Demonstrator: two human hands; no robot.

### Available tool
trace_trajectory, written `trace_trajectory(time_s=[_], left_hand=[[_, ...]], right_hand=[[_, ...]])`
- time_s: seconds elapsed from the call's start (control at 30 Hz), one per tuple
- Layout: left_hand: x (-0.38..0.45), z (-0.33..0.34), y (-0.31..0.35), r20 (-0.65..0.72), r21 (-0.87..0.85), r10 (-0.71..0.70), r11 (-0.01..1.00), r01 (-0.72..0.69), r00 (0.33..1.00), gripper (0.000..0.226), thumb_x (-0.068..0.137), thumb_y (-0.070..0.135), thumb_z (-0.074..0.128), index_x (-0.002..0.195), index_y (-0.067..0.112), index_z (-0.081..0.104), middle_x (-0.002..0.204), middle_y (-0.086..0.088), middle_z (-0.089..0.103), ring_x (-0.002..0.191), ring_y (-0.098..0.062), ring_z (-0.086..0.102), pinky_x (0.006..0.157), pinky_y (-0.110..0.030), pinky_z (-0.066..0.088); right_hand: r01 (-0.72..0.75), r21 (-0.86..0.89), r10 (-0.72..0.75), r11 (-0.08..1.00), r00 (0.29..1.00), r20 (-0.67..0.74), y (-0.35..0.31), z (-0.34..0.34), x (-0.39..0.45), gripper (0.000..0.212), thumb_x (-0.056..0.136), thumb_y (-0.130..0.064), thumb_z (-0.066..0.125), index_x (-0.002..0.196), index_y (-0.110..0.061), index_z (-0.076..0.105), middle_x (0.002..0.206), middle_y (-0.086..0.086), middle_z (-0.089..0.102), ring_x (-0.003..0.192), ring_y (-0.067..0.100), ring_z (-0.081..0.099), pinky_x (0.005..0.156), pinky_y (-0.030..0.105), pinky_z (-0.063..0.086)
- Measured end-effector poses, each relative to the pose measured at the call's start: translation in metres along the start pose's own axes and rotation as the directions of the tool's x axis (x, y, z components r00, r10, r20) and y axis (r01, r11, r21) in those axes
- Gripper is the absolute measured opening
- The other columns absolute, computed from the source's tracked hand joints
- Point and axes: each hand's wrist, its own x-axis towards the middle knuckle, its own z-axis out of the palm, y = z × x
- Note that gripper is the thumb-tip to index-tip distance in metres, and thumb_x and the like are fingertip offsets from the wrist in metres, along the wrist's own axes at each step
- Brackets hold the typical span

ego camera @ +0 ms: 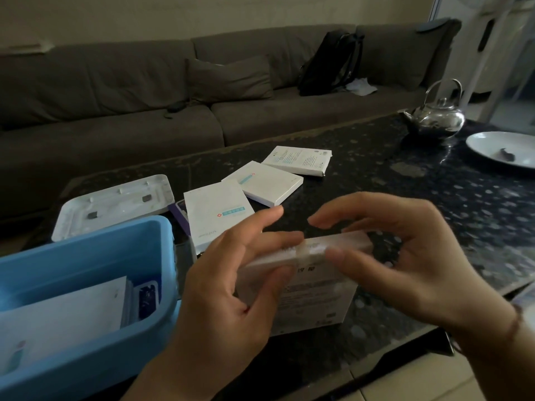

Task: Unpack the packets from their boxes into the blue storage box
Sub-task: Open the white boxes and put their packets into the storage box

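A white cardboard box point(315, 296) stands on the dark table in front of me. My left hand point(231, 287) grips its left end, thumb on the near face and fingers over the top edge. My right hand point(405, 256) curls over its top right, thumb pressing the taped flap at the top edge. The blue storage box point(86, 247) sits at the lower left, open, with white packets point(60, 316) and a dark item inside. Three more flat white boxes lie behind: one point(215, 212) next to the blue box, another point(265, 182) in the middle, a third point(298, 159) farthest back.
The white lid point(113, 204) of the storage box lies upside down behind it. A steel kettle point(437, 117) and a white plate point(503, 149) sit at the table's far right. Beyond the table stretches a grey sofa point(144, 91) with a black backpack point(330, 62).
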Motion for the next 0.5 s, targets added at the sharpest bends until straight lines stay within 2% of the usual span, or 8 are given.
trace_trajectory(time_s=[0.1, 0.2, 0.33, 0.5], left_hand=[[0.001, 0.001, 0.001, -0.010, -0.047, -0.008, 0.999, 0.007, 1.000, 0.053, 0.089, 0.027, 0.066, 0.139, 0.029, 0.047, 0.120, 0.019, 0.069, 0.113, -0.008, 0.066, 0.091, -0.040, 0.056], [0.002, -0.001, 0.001, -0.002, -0.058, -0.009, 0.998, 0.009, 1.000, 0.052, 0.090, 0.027, 0.066, 0.137, 0.026, 0.047, 0.120, 0.015, 0.070, 0.113, -0.009, 0.066, 0.091, -0.038, 0.056], [0.003, -0.002, -0.001, 0.000, -0.019, -0.008, 1.000, 0.008, 1.000, 0.048, 0.090, 0.031, 0.065, 0.135, 0.030, 0.048, 0.120, 0.018, 0.069, 0.116, -0.008, 0.064, 0.088, -0.040, 0.057], [0.006, -0.004, -0.004, 0.024, 0.026, 0.010, 1.000, -0.010, 1.000, 0.037, 0.091, 0.029, 0.065, 0.127, 0.030, 0.057, 0.119, 0.013, 0.067, 0.112, -0.014, 0.065, 0.083, -0.032, 0.058]], right_hand=[[0.111, -0.132, -0.114, 0.985, 0.993, -0.013, 0.001, 0.012, -0.002, 0.033, 0.078, -0.044, 0.074, 0.101, -0.020, 0.074, 0.110, -0.010, 0.069, 0.103, 0.009, 0.066, 0.084, 0.031, 0.053], [0.171, -0.192, -0.186, 0.966, 0.981, -0.062, 0.003, 0.018, -0.002, 0.030, 0.079, -0.044, 0.075, 0.096, -0.019, 0.076, 0.111, -0.006, 0.069, 0.105, 0.014, 0.065, 0.086, 0.032, 0.052], [0.230, -0.165, -0.243, 0.959, 0.968, -0.061, 0.006, 0.021, -0.004, 0.015, 0.080, -0.030, 0.078, 0.089, -0.018, 0.077, 0.112, -0.003, 0.068, 0.108, 0.019, 0.062, 0.087, 0.034, 0.051], [0.274, -0.160, -0.273, 0.948, 0.962, 0.030, 0.010, 0.021, -0.006, 0.005, 0.083, -0.023, 0.076, 0.084, -0.019, 0.078, 0.120, 0.002, 0.064, 0.109, 0.022, 0.061, 0.085, 0.035, 0.049]])
